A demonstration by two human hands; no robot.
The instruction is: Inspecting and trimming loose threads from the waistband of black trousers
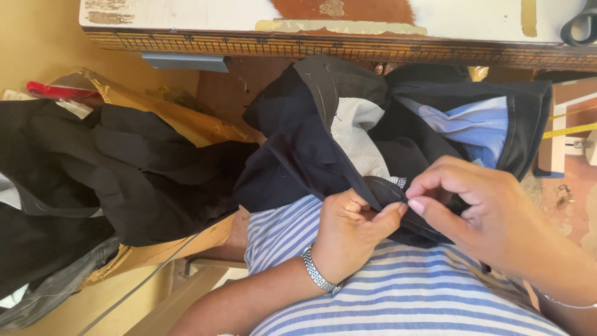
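Fingers of the left hand (pixel 351 227) are pressed together on a fold of the dark navy garment (pixel 311 149), which lies on the person's lap under the table edge (pixel 311 45). Just beside it, the right hand (pixel 472 211) pinches the same seam between thumb and forefinger. A heap of black cloth (pixel 106 168) is at the far left, scissors (pixel 581 25) at the top right.
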